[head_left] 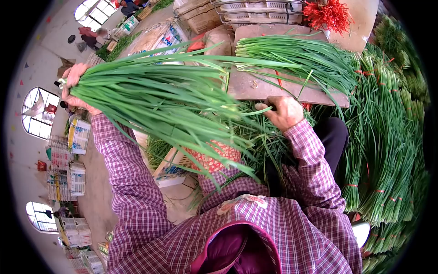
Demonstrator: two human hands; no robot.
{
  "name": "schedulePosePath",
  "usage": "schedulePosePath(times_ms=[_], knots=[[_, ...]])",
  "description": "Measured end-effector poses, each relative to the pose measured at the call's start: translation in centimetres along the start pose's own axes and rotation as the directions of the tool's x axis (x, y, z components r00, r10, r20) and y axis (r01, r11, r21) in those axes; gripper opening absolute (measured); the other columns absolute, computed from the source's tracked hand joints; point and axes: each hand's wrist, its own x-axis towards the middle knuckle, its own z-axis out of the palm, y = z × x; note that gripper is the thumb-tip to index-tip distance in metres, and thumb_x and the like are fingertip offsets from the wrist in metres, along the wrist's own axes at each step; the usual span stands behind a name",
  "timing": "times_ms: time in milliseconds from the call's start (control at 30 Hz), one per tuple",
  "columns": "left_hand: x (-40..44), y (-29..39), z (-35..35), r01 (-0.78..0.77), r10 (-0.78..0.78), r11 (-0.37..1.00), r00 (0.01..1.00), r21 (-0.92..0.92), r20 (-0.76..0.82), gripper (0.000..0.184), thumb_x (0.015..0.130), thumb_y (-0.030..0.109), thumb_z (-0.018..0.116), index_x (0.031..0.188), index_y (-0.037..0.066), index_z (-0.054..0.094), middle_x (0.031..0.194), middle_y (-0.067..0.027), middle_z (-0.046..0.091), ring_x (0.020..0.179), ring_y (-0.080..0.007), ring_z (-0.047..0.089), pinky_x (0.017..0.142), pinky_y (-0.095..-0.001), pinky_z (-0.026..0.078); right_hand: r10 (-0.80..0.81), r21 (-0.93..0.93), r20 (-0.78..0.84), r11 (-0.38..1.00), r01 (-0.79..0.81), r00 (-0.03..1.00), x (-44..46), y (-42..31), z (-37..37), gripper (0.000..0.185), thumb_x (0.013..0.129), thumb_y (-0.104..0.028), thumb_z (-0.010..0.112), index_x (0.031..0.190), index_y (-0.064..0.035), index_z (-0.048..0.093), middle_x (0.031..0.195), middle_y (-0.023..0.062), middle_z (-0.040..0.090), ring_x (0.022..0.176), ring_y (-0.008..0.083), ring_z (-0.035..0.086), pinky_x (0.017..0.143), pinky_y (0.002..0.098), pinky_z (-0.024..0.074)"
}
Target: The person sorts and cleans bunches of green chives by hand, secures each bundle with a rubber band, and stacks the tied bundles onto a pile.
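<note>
A large bunch of long green leafy stalks (159,91) is gripped near its base by my left hand (76,89), raised at the upper left. The leaves fan out to the right across the view. My right hand (284,113) is at the front edge of a brown board (246,86), its thumb and fingers pressed together; what they hold, if anything, is too small to name. On the board lies a loose pile of green stalks (292,57). Loose leaves (264,141) hang below the board, between my arms.
Red ties (326,16) stand in a cluster behind the board. Many tied green bundles (383,150) are heaped at the right. Stacked plastic crates (260,11) are at the top, a white crate (175,166) lower left. People (89,36) are in the far upper left.
</note>
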Motion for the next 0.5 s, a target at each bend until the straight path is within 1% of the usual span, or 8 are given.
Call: schedulePosePath(times_ms=[100, 133, 167, 233, 300, 367, 467, 500], knots=[[-0.4, 2.0, -0.7, 0.092, -0.092, 0.996, 0.996, -0.006, -0.011, 0.018, 0.074, 0.010, 0.066, 0.088, 0.012, 0.054, 0.077, 0.0033, 0.055, 0.075, -0.0093, 0.054, 0.078, -0.0254, 0.044, -0.035, 0.109, -0.105, 0.993, 0.046, 0.994, -1.5, -0.7, -2.7, 0.031, 0.084, -0.041, 0.065, 0.086, -0.0103, 0.070, 0.064, 0.0096, 0.065, 0.065, 0.0265, 0.066, 0.061, 0.0412, 0.0517], [-0.6, 2.0, -1.2, 0.085, -0.085, 0.996, 0.996, -0.016, 0.030, 0.018, 0.076, 0.012, 0.065, 0.091, 0.012, 0.053, 0.079, 0.0029, 0.055, 0.078, -0.0097, 0.055, 0.078, -0.0256, 0.045, -0.010, 0.173, -0.054, 0.985, 0.019, 0.999, -1.9, -1.5, -4.1, 0.023, 0.083, -0.030, 0.067, 0.086, -0.0075, 0.068, 0.070, 0.0109, 0.066, 0.066, 0.0281, 0.066, 0.062, 0.0406, 0.0514], [-0.6, 2.2, -1.4, 0.090, -0.089, 0.996, 0.996, -0.017, 0.030, 0.018, 0.076, 0.012, 0.065, 0.091, 0.012, 0.053, 0.079, 0.0029, 0.055, 0.078, -0.0097, 0.055, 0.078, -0.0256, 0.045, -0.006, 0.175, -0.054, 0.984, 0.015, 0.999, -2.2, -1.9, -4.6, 0.023, 0.083, -0.030, 0.067, 0.086, -0.0075, 0.068, 0.070, 0.0109, 0.066, 0.066, 0.0281, 0.066, 0.062, 0.0406, 0.0514], [-0.5, 2.6, -1.8, 0.051, -0.050, 0.998, 0.998, -0.031, 0.040, 0.019, 0.076, 0.012, 0.065, 0.092, 0.013, 0.054, 0.079, 0.0029, 0.055, 0.078, -0.0096, 0.055, 0.079, -0.0256, 0.045, -0.116, 0.457, -0.211, 0.866, 0.203, 0.971, -2.7, -2.7, -5.3, 0.016, 0.082, -0.021, 0.067, 0.087, -0.0056, 0.065, 0.077, 0.0113, 0.065, 0.067, 0.0280, 0.065, 0.064, 0.0388, 0.0511], [-0.4, 2.5, -2.1, -0.002, 0.003, 1.000, 0.999, -0.024, 0.042, 0.017, 0.076, 0.012, 0.064, 0.090, 0.013, 0.055, 0.079, 0.0039, 0.055, 0.078, -0.0090, 0.055, 0.079, -0.0253, 0.046, -0.261, 0.452, -0.214, 0.828, 0.332, 0.941, -3.3, -4.0, -6.2, 0.012, 0.082, -0.016, 0.068, 0.089, -0.0066, 0.065, 0.078, 0.0082, 0.063, 0.072, 0.0227, 0.064, 0.067, 0.0328, 0.0514], [-0.5, 2.1, -1.6, 0.092, -0.090, 0.992, 0.996, -0.089, 0.025, 0.016, 0.076, 0.012, 0.065, 0.089, 0.014, 0.055, 0.079, 0.0046, 0.055, 0.080, -0.0089, 0.056, 0.079, -0.0259, 0.046, -0.326, 0.594, -0.232, 0.699, 0.399, 0.916, -4.0, -6.0, -6.8, 0.012, 0.082, -0.017, 0.069, 0.088, -0.0079, 0.066, 0.078, 0.0079, 0.063, 0.074, 0.0241, 0.064, 0.067, 0.0329, 0.0516], [-0.6, 1.2, -1.2, 0.119, -0.118, 0.991, 0.993, -0.066, 0.011, 0.018, 0.075, 0.012, 0.066, 0.090, 0.015, 0.057, 0.081, 0.0053, 0.056, 0.082, -0.0082, 0.056, 0.080, -0.0280, 0.045, -0.358, 0.506, -0.309, 0.722, 0.471, 0.881, -4.5, -8.3, -7.2, 0.013, 0.080, -0.024, 0.072, 0.087, -0.0134, 0.067, 0.078, 0.0028, 0.063, 0.075, 0.0242, 0.065, 0.067, 0.0351, 0.0535], [-0.6, 0.9, -1.0, 0.122, -0.122, 0.991, 0.993, -0.054, -0.004, 0.018, 0.075, 0.012, 0.066, 0.091, 0.015, 0.058, 0.082, 0.0055, 0.057, 0.082, -0.0080, 0.056, 0.081, -0.0290, 0.045, -0.425, 0.391, -0.363, 0.738, 0.550, 0.829, -4.5, -8.6, -6.6, 0.012, 0.079, -0.023, 0.072, 0.088, -0.0166, 0.067, 0.077, 0.0017, 0.059, 0.074, 0.0233, 0.064, 0.064, 0.0357, 0.0532]])
